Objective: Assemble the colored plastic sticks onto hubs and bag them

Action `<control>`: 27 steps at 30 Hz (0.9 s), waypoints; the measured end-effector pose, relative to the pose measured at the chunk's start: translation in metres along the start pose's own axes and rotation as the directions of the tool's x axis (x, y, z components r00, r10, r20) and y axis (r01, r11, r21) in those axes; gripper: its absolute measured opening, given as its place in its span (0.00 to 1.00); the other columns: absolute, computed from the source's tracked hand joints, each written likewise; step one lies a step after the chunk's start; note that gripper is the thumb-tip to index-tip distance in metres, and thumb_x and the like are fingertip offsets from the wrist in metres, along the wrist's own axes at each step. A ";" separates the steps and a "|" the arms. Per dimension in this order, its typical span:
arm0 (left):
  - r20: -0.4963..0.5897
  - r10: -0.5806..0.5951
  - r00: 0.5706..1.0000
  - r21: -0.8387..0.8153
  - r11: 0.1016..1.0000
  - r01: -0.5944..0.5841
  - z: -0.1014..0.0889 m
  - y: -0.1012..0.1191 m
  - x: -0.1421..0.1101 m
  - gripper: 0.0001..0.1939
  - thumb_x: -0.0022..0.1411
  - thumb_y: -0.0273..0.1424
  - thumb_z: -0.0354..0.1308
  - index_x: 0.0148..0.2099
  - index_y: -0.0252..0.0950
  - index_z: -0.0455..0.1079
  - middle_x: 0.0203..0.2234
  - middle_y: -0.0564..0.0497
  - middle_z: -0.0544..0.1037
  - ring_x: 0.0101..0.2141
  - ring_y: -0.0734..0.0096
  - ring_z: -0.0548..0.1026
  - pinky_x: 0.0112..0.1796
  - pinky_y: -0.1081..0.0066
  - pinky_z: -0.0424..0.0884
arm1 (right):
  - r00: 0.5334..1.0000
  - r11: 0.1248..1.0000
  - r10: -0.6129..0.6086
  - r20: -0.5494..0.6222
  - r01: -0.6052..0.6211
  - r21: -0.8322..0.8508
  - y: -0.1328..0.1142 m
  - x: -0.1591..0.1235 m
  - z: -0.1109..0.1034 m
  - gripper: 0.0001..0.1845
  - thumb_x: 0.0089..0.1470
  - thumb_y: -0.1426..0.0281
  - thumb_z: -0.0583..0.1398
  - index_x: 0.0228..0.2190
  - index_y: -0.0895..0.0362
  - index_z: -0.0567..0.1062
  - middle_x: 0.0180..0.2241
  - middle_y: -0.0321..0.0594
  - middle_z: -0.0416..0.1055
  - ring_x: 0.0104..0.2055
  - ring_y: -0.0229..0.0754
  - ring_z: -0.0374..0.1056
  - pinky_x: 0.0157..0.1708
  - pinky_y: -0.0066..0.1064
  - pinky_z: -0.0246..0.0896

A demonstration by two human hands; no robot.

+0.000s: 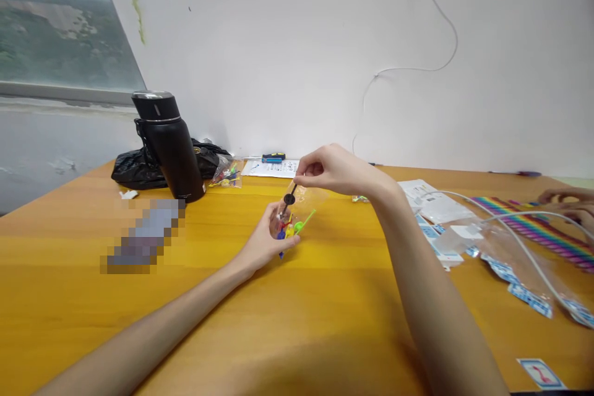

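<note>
My left hand is closed around a small clear plastic bag above the middle of the table. Small plastic pieces in blue, yellow, red and green show in and at the bag, near my left thumb. My right hand is above it, thumb and fingers pinched on the top end of a thin black stick with a round disc. The stick's lower end reaches down to the bag by my left fingers; whether it is inside or in front of the plastic I cannot tell.
A black flask stands on the wooden table by a black plastic bag. Behind lie a bag of coloured pieces and a screwdriver. To the right are papers, a white cable, rainbow-coloured rows and another person's hands.
</note>
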State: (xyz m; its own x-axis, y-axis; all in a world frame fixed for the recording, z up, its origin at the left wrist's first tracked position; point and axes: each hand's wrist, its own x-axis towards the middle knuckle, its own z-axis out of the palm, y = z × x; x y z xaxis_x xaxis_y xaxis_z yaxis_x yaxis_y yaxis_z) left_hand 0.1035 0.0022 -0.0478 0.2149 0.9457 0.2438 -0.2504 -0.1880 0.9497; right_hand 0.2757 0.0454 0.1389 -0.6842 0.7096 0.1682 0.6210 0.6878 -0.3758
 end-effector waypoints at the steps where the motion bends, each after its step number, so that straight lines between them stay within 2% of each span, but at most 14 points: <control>1: 0.012 0.007 1.000 -0.008 1.000 -0.007 0.001 0.002 0.000 0.31 0.52 0.29 0.72 0.55 0.45 0.64 0.57 0.48 0.70 0.64 0.60 0.62 0.65 0.59 0.53 | 1.000 1.000 0.002 0.005 -0.003 0.030 0.000 -0.001 -0.002 0.13 0.55 0.64 0.60 0.30 0.60 0.79 0.21 0.33 0.62 0.24 0.33 0.52 0.26 0.30 0.42; 5: 0.034 0.023 0.999 -0.003 1.000 -0.022 0.001 0.004 0.000 0.30 0.53 0.29 0.71 0.56 0.45 0.64 0.60 0.49 0.69 0.64 0.61 0.63 0.64 0.61 0.54 | 0.997 0.994 0.014 0.074 -0.021 0.105 -0.001 -0.005 -0.007 0.14 0.55 0.62 0.61 0.31 0.61 0.79 0.24 0.34 0.65 0.25 0.33 0.53 0.27 0.29 0.43; 9: 0.020 0.049 0.999 0.074 0.996 -0.051 -0.002 0.002 0.000 0.29 0.53 0.29 0.71 0.55 0.43 0.65 0.56 0.48 0.72 0.60 0.59 0.67 0.63 0.61 0.57 | 0.987 0.997 0.018 0.159 -0.029 0.066 -0.004 -0.005 -0.007 0.13 0.55 0.62 0.62 0.29 0.60 0.79 0.23 0.35 0.68 0.25 0.34 0.56 0.27 0.29 0.44; 13: 0.034 0.042 0.999 0.116 0.992 -0.045 -0.004 0.000 -0.002 0.30 0.54 0.29 0.71 0.56 0.43 0.64 0.56 0.47 0.72 0.58 0.58 0.69 0.61 0.61 0.60 | 0.991 0.998 0.056 0.121 -0.054 -0.022 -0.005 -0.005 -0.004 0.10 0.54 0.66 0.62 0.26 0.59 0.78 0.23 0.35 0.69 0.24 0.33 0.58 0.26 0.29 0.45; 17: 0.062 0.012 0.998 0.046 0.999 -0.015 -0.003 -0.001 -0.003 0.32 0.55 0.29 0.70 0.58 0.44 0.62 0.56 0.46 0.71 0.54 0.59 0.73 0.58 0.60 0.64 | 0.995 0.993 0.067 0.071 -0.059 -0.102 -0.005 -0.005 -0.003 0.07 0.52 0.70 0.61 0.24 0.59 0.77 0.22 0.35 0.70 0.23 0.33 0.58 0.25 0.29 0.44; 22: 0.071 0.026 0.997 0.014 1.000 -0.027 -0.003 -0.003 -0.001 0.31 0.54 0.28 0.70 0.57 0.44 0.63 0.56 0.46 0.70 0.56 0.60 0.72 0.60 0.59 0.61 | 0.998 0.980 0.056 0.018 -0.052 -0.192 -0.005 -0.003 -0.002 0.06 0.50 0.74 0.61 0.23 0.59 0.77 0.22 0.36 0.70 0.23 0.33 0.59 0.26 0.30 0.45; 27: 0.041 0.023 0.999 0.008 1.000 -0.023 -0.003 -0.003 -0.001 0.32 0.52 0.29 0.71 0.57 0.44 0.63 0.59 0.45 0.68 0.57 0.57 0.71 0.60 0.58 0.61 | 0.999 0.986 0.042 -0.014 -0.044 -0.162 -0.006 -0.004 -0.002 0.07 0.52 0.72 0.61 0.24 0.59 0.77 0.21 0.36 0.68 0.23 0.33 0.56 0.27 0.31 0.44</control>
State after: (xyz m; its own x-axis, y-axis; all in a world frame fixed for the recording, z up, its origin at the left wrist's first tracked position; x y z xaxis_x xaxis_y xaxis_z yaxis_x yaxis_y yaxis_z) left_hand 0.1016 0.0026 -0.0515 0.2481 0.9294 0.2732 -0.2481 -0.2117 0.9453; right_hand 0.2751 0.0389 0.1423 -0.6520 0.7400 0.1651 0.7041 0.6718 -0.2302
